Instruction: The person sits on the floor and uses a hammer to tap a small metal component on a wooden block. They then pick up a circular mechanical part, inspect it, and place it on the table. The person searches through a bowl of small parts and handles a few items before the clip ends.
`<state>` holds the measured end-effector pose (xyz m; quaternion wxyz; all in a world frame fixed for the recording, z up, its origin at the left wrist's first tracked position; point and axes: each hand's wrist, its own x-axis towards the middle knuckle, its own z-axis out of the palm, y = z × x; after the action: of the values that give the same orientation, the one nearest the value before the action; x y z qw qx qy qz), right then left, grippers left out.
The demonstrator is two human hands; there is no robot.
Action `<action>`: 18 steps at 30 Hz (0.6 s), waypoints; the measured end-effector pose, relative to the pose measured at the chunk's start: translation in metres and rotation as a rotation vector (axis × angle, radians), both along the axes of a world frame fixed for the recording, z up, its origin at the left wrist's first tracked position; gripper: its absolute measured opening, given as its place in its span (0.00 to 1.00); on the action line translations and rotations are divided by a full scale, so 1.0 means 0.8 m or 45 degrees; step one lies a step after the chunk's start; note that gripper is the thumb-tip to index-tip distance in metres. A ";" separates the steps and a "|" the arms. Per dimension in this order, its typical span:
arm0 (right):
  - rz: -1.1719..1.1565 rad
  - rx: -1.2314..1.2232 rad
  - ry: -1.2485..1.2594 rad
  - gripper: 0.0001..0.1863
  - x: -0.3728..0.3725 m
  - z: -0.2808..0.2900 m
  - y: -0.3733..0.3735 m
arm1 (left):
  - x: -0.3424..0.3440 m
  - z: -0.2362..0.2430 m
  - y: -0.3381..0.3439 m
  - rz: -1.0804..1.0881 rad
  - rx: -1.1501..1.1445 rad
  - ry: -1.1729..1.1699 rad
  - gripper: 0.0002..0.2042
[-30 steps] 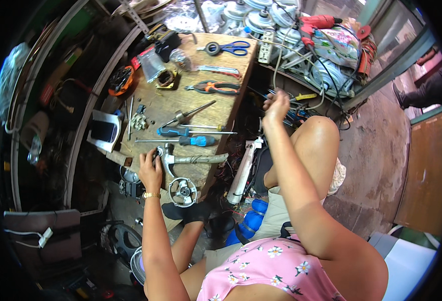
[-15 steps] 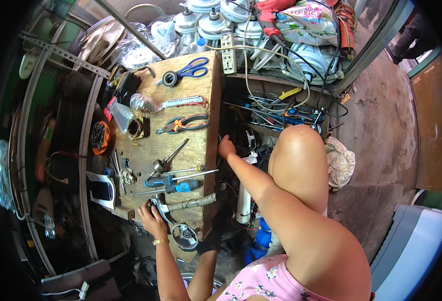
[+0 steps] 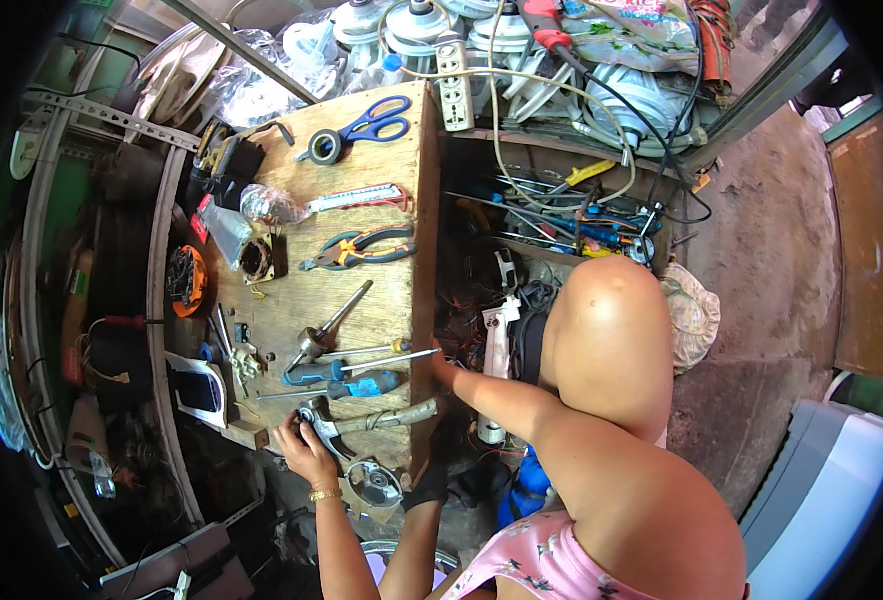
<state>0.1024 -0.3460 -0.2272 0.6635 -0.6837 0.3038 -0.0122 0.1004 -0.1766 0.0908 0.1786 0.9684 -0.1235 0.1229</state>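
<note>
My left hand [image 3: 304, 452] rests at the near end of the wooden bench [image 3: 306, 215], fingers spread and touching the head of a hammer [image 3: 386, 415]. A round metal motor end cover [image 3: 373, 482] sits just right of this hand. My right arm reaches to the bench's right side. Of my right hand [image 3: 442, 370] only the back part shows; its fingers are hidden behind the bench edge. Close by on the bench top lie two blue-handled screwdrivers [image 3: 366, 384], another with a yellowish handle [image 3: 399, 345], and a motor rotor with its shaft [image 3: 311, 343].
Orange-handled pliers [image 3: 366, 247], a utility knife [image 3: 361, 198], blue scissors [image 3: 376, 122] and a roll of black tape [image 3: 325, 147] lie farther up the bench. A drawer of tools [image 3: 561, 215] stands right of it. Fan motors [image 3: 423, 30] and cables crowd the back.
My right hand has come back toward me along the bench's right side, its fingers passing out of sight. My left hand stays by the hammer head. The view has shifted slightly.
</note>
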 end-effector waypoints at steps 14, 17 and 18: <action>0.323 -1.586 0.091 0.08 0.027 0.023 -0.141 | -0.007 -0.011 0.017 0.070 0.047 0.016 0.11; 0.330 -1.239 0.458 0.10 0.053 0.034 -0.138 | -0.009 -0.010 0.014 0.078 0.019 -0.001 0.11; 0.352 -1.261 0.372 0.10 0.058 0.036 -0.138 | -0.009 -0.010 0.018 0.064 0.031 -0.031 0.11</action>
<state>0.1487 -0.4565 -0.1982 0.2075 -0.9432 0.2580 0.0287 0.0935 -0.1624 0.0826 0.1620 0.9718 -0.1027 0.1375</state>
